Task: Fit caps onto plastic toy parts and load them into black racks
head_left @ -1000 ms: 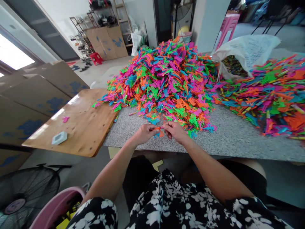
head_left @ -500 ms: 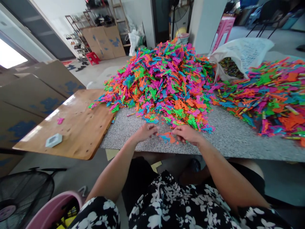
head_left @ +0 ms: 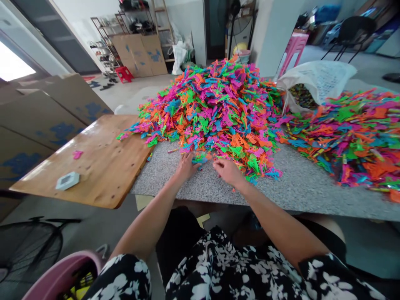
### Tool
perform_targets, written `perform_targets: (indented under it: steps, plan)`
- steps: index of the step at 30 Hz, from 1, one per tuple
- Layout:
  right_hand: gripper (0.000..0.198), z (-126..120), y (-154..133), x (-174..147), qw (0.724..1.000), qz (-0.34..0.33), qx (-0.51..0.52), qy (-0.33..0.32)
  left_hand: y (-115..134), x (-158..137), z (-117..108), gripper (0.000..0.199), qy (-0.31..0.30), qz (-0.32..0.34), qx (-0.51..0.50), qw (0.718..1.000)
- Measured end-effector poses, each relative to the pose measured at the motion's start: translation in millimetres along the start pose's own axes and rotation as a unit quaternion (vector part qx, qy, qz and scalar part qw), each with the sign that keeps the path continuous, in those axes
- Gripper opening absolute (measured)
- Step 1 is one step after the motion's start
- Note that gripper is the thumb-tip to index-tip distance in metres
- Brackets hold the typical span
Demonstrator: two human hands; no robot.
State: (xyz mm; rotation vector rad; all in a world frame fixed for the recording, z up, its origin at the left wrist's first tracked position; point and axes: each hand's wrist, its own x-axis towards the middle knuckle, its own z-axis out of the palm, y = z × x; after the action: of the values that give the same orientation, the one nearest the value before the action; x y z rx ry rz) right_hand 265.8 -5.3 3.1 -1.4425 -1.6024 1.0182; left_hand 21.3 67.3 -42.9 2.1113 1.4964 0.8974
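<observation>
Plastic pieces (head_left: 199, 158) lie on the desk (head_left: 162, 175) at the near edge of the pile (head_left: 215, 100); left hand (head_left: 186, 168) half-open beside them, right hand (head_left: 228, 171) curled, holds unclear; we judge them light, stiff; we'd pinch flat parts.

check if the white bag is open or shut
Open: the white bag has a gaping mouth, with many small pieces visible inside.
</observation>
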Motion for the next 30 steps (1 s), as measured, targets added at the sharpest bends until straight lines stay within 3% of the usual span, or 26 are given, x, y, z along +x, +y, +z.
perform_targets:
  steps: [5, 8, 10, 14, 17, 20, 24, 26, 30]
  plan:
    - [0.024, 60, -16, 13, 0.963, -0.070, -0.257, -0.051, 1, -10, -14, 0.015, 0.074, -0.066, -0.031, 0.995]
    - [0.033, 78, -26, 21, 0.937, -0.069, -0.329, -0.091, 3, -19, -24, 0.028, 0.115, -0.155, -0.100, 0.976]
    - [0.033, 84, -31, 25, 0.929, -0.058, -0.352, -0.099, 6, -26, -30, 0.039, 0.105, -0.215, -0.221, 0.945]
    - [0.031, 82, -31, 33, 0.934, 0.005, -0.349, -0.079, 14, -37, -38, 0.046, 0.079, -0.289, -0.440, 0.846]
    - [0.019, 77, -25, 38, 0.966, 0.041, -0.248, -0.058, 23, -45, -39, 0.051, 0.080, -0.298, -0.497, 0.811]
    - [0.019, 74, -19, 38, 0.997, 0.068, -0.002, -0.034, 36, -49, -36, 0.052, 0.074, -0.291, -0.503, 0.810]
    - [0.021, 68, -17, 32, 0.953, 0.064, 0.297, -0.019, 54, -49, -29, 0.047, 0.055, -0.271, -0.495, 0.824]
    - [0.025, 64, -18, 29, 0.934, 0.054, 0.353, -0.024, 62, -48, -26, 0.045, 0.047, -0.261, -0.497, 0.826]
    - [0.030, 56, -19, 24, 0.925, 0.043, 0.376, -0.025, 73, -48, -21, 0.047, 0.024, -0.249, -0.495, 0.832]
